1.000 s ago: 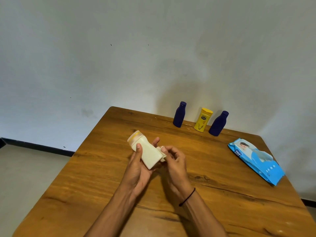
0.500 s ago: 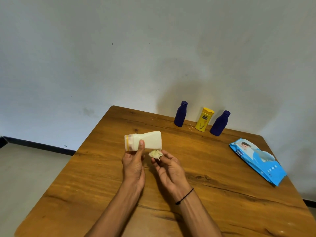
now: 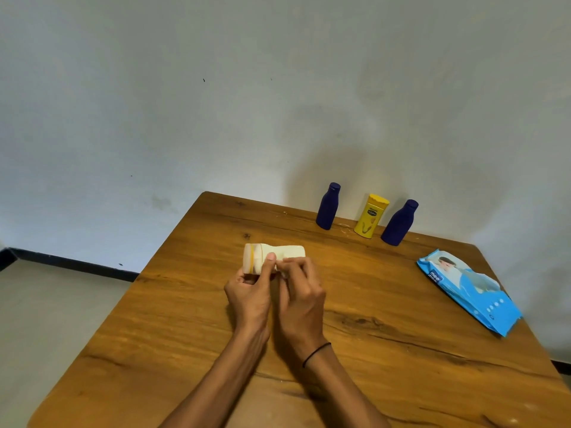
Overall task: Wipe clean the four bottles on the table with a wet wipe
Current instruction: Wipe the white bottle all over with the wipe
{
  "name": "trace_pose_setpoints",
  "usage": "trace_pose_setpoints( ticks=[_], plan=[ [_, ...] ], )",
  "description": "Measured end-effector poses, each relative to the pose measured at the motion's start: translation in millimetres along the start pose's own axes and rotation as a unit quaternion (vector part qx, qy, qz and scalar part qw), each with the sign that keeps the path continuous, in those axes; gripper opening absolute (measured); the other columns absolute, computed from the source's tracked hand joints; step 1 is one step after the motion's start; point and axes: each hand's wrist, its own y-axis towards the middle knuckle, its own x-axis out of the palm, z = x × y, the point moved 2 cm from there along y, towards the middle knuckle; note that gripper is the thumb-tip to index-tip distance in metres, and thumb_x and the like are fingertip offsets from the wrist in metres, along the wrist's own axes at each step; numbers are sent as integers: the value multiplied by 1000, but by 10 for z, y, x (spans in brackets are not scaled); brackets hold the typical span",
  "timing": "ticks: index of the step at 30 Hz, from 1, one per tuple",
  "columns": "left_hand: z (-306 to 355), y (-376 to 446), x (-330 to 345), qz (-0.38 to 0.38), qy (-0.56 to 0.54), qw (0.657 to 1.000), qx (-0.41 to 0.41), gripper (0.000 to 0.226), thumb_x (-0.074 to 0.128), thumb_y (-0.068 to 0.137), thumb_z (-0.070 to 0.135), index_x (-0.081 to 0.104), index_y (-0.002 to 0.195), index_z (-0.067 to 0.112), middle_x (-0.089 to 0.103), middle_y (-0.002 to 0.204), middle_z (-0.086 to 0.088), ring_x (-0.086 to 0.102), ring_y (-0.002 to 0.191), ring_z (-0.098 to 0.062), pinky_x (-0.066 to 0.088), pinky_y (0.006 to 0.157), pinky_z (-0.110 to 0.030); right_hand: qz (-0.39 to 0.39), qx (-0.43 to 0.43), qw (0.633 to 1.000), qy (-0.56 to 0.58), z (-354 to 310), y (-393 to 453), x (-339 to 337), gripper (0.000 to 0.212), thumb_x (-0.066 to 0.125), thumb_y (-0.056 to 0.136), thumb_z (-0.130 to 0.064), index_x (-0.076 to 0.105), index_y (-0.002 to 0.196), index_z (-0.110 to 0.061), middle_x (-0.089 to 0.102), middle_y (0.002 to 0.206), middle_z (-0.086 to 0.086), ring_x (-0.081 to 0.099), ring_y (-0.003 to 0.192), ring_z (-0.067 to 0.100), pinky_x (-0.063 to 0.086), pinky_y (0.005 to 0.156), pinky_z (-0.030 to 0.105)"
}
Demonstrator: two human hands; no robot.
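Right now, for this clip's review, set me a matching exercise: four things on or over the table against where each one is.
Things:
1. cream bottle
2. yellow bottle
3. wet wipe pack
4. black wristband

Places:
A. on the right wrist
B. lying near the table's right edge
C. held sideways in the left hand
D. upright between two dark blue bottles

Pairs: 1-C, 2-D, 3-B, 4-A

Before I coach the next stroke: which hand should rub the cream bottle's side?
Right hand: it pinches the wipe against the cream bottle, while the left hand grips that bottle.
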Motion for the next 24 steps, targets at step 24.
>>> trace_pose_setpoints(
  ticks=[24],
  plan=[
    [176,1313,613,-186,410,880,152,63,77,92,40,53,146,21,61,143,0,61,127,-23,56,102,-42,-30,363,922,132,1347,578,431,15,62,100,-12,64,98,-27,66,101,-7,66,99,15,59,84,31]
  ],
)
